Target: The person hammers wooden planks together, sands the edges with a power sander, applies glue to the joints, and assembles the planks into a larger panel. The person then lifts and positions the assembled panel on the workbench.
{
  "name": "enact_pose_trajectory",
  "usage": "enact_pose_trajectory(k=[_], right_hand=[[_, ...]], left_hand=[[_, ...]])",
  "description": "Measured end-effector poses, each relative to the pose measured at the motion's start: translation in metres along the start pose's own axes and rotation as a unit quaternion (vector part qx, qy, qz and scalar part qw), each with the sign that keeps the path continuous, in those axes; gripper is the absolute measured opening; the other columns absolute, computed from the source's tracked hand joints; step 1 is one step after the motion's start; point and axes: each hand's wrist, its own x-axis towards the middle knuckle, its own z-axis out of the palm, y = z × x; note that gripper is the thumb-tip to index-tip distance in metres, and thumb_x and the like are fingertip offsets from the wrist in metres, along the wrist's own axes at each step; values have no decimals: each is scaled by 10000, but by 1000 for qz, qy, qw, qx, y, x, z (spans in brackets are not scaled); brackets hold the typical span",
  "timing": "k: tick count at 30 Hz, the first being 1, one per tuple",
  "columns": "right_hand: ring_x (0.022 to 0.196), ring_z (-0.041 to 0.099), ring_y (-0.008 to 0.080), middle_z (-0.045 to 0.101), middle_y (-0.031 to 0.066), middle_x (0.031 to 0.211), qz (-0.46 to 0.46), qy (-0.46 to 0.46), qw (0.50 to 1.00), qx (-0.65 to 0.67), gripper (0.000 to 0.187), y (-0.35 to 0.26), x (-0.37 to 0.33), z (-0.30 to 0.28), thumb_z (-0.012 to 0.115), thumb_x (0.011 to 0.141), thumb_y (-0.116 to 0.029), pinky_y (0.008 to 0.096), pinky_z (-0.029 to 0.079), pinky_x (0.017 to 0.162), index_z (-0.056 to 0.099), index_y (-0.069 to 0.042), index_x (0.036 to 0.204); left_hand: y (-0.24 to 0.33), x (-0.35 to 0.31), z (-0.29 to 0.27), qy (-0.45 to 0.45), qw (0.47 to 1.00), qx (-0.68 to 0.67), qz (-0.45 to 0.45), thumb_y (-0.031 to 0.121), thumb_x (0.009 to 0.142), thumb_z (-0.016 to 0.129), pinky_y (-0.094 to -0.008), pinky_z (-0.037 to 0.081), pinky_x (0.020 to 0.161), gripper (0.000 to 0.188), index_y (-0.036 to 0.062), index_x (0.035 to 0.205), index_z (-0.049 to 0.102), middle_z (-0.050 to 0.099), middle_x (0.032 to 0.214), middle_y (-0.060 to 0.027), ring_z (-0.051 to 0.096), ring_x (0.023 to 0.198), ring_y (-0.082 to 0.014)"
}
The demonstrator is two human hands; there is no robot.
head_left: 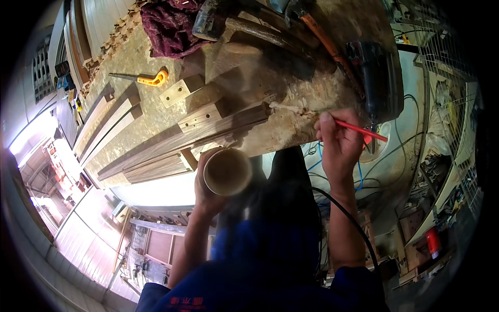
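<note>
Pale round cup (228, 187), my left hand (202, 187) wrapped round it, by the surface's (293, 131) near edge. Right hand (339, 141), well apart, closed on a slim red stick (371, 134) near that edge; drilled wooden block (179, 93) beyond the cup.

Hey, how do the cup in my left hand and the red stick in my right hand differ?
The cup is wide and round; the red stick is thin and straight. The cup's rim is pale, the red stick bright. The cup shows its open mouth to the camera; the red stick slants out from the right hand. Both are hand-held.
</note>
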Motion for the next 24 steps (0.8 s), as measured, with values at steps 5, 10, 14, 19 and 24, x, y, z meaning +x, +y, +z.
enact_pose_trajectory(k=[5, 10, 14, 19, 24], right_hand=[[653, 478, 34, 517, -26, 729, -1, -30, 999, 19, 168, 3, 20, 20, 643, 1049, -83, 221, 411, 593, 530, -50, 929], [636, 536, 40, 636, 29, 782, -14, -34, 999, -39, 119, 0, 24, 5, 624, 1074, -111, 199, 455, 593, 553, -47, 1003], [653, 479, 24, 580, -7, 752, -10, -15, 1000, 4, 120, -32, 20, 0, 622, 1061, -83, 201, 409, 589, 542, -43, 982], [664, 525, 57, 632, 29, 863, -80, -112, 990, -18, 109, -101, -5, 20, 668, 1017, -89, 199, 445, 622, 601, -18, 1066], [728, 679, 215, 722, 118, 873, -253, -394, 869, -162, 143, -192, -56, 135, 765, 868, 10, 314, 539, 662, 734, -37, 1000]], left_hand=[[6, 6, 1, 10, 999, -26, -17, 166, 682, 953, -383, 534, 999, 759, 65, 1346, 599, 635, 1291, -125, 653, 1197, -274], [4, 2, -4, 18, 1000, -25, -4, 175, 682, 957, -385, 538, 991, 760, 64, 1343, 600, 634, 1294, -126, 655, 1187, -277], [-1, -4, -15, 21, 1000, -12, 4, 180, 683, 962, -393, 534, 1000, 759, 69, 1342, 601, 630, 1290, -128, 649, 1196, -286], [-11, -29, -44, 80, 995, -53, 22, 150, 701, 945, -400, 516, 1032, 723, 61, 1331, 601, 637, 1279, -145, 639, 1210, -303], [-39, -66, -93, 192, 980, -52, 23, 166, 713, 936, -426, 521, 1015, 672, 58, 1298, 625, 652, 1257, -163, 648, 1173, -344]])
